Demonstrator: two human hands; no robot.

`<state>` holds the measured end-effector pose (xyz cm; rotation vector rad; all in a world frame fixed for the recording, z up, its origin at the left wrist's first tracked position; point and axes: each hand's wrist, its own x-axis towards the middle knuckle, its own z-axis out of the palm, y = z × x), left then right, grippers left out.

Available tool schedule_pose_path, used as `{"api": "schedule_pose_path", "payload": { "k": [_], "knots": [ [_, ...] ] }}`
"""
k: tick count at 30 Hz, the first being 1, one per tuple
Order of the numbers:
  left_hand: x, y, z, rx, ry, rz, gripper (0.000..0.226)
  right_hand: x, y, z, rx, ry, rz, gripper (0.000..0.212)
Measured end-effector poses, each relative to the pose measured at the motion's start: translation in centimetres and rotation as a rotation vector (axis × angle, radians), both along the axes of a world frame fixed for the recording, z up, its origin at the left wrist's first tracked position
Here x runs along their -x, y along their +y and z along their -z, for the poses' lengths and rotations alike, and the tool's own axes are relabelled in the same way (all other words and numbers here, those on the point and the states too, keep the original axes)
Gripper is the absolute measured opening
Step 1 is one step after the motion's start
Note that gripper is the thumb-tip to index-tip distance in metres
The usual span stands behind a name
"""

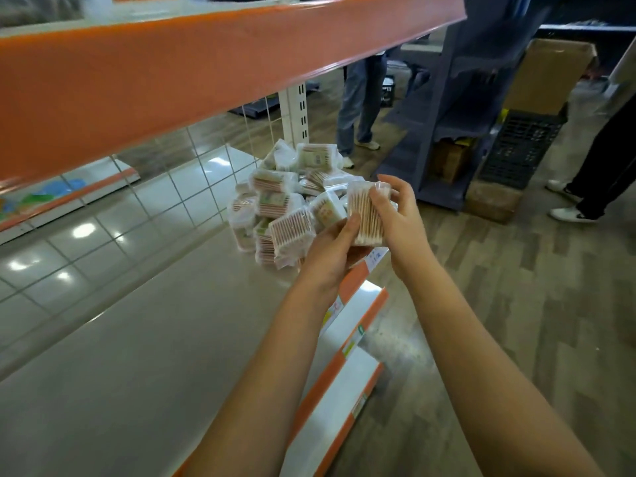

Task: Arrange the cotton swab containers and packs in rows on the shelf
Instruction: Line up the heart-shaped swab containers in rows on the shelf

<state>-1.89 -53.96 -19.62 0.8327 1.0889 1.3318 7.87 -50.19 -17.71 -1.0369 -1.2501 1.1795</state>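
A clear pack of cotton swabs (364, 204) with wooden sticks is held upright between both hands, above the shelf's front edge. My left hand (330, 249) grips its lower left side with the thumb up along the pack. My right hand (395, 215) curls round its right side and top. Just behind it, a loose heap of swab packs and containers (282, 201) lies at the far right end of the grey shelf (144, 339), some flat, some tipped.
An orange shelf beam (206, 70) hangs overhead. A wire mesh back panel (206, 177) closes the shelf's rear. Lower shelves with orange price strips (347, 342) jut out below. People's legs (361, 105), a grey rack (444, 125), a black crate (519, 146) and cardboard boxes stand on the wood floor.
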Motion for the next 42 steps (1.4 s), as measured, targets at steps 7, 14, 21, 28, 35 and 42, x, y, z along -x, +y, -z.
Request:
{"api": "schedule_pose_path", "payload": {
  "k": [7,14,21,28,35,42],
  "knots": [
    [-0.5,-0.3,-0.1,-0.102,0.174,-0.135,0.024,-0.7,-0.6,-0.2,0.02,0.001,-0.056,0.04],
    [-1.3,-1.1,-0.4,-0.096,0.184,-0.158,0.039,-1.2,-1.0,-0.3,0.055,0.03,-0.073,0.044],
    [-0.5,-1.5,-0.8,0.021,-0.13,0.047,0.027,-2.1,-1.0,-0.7,0.109,0.088,-0.085,0.048],
    [-0.9,-1.8,-0.4,0.064,-0.133,0.172,0.023,-2.8,-1.4,-0.9,0.063,0.06,-0.082,0.038],
    [-1.3,-1.9,-0.3,-0.001,-0.079,0.155,0.019,-3.1,-1.7,-0.9,0.058,0.023,-0.105,0.041],
    [-1.6,-2.1,0.0,-0.034,0.067,0.004,0.036,-4.1,-1.7,-1.3,0.102,-0.051,-0.161,0.034]
  ]
}}
